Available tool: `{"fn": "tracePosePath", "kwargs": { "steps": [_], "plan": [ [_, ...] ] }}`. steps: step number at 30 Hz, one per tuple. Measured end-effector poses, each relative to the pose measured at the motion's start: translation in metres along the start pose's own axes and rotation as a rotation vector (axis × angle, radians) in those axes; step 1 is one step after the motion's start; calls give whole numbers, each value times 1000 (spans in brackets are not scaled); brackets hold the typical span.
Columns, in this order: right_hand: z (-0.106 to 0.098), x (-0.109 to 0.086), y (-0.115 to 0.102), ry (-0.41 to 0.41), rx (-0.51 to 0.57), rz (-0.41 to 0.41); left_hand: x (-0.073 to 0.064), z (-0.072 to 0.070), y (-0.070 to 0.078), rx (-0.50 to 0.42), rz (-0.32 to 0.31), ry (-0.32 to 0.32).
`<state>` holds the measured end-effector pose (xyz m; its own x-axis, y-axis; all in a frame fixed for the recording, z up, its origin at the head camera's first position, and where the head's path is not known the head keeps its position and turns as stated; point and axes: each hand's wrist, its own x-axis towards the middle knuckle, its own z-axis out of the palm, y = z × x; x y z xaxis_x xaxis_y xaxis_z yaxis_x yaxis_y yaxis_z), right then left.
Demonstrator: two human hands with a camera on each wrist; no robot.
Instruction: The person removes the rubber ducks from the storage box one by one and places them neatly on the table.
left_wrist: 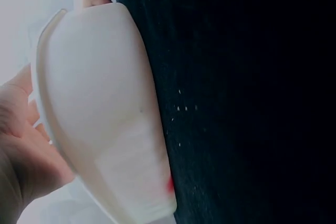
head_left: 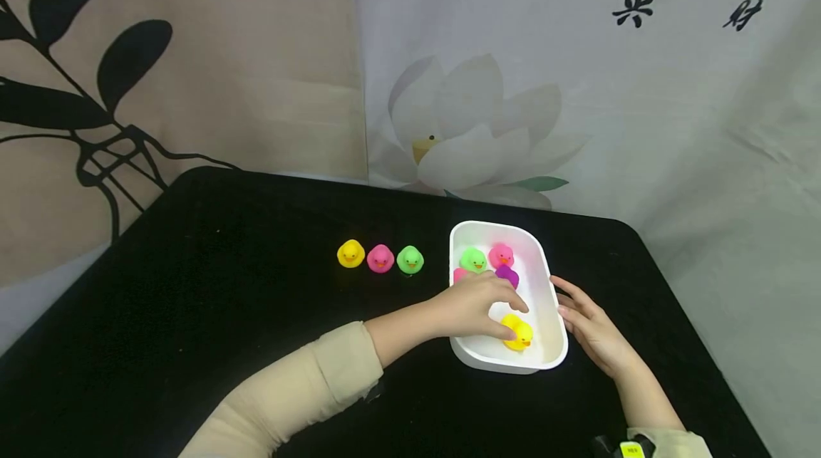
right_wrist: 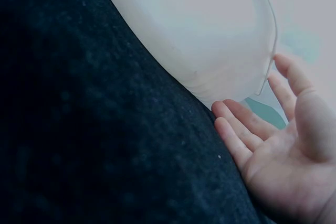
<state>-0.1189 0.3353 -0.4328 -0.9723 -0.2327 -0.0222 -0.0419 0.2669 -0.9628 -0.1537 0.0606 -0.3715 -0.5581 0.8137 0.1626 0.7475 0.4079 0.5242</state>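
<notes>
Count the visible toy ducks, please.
8. On the table: yellow duck, pink duck, green duck. In the white tray: another green duck, one pink duck, partly covered pink duck, purple duck, another yellow duck. The left hand may hide more.

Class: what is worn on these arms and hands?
The left hand and right hand are ungloved. The left sleeve is cream cloth with a broad cuff; the right sleeve, partly cropped, looks similar. Black gear at the right sleeve bears a yellow-green label, its print illegible.
</notes>
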Motion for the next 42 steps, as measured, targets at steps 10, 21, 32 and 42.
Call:
{"fn": "tracePosePath", "kwargs": {
  "steps": [10, 21, 32, 42],
  "plan": [
    [1, -1, 1, 1, 2, -2, 17, 15, 1, 47, -68, -55],
    [2, 1, 0, -5, 11, -9, 26, 20, 4, 54, -140, -81],
    [2, 0, -2, -9, 16, -6, 31, 23, 7, 74, -149, -101],
    [2, -1, -2, -19, 26, -27, 31, 27, 8, 111, -112, -101]
  ]
}}
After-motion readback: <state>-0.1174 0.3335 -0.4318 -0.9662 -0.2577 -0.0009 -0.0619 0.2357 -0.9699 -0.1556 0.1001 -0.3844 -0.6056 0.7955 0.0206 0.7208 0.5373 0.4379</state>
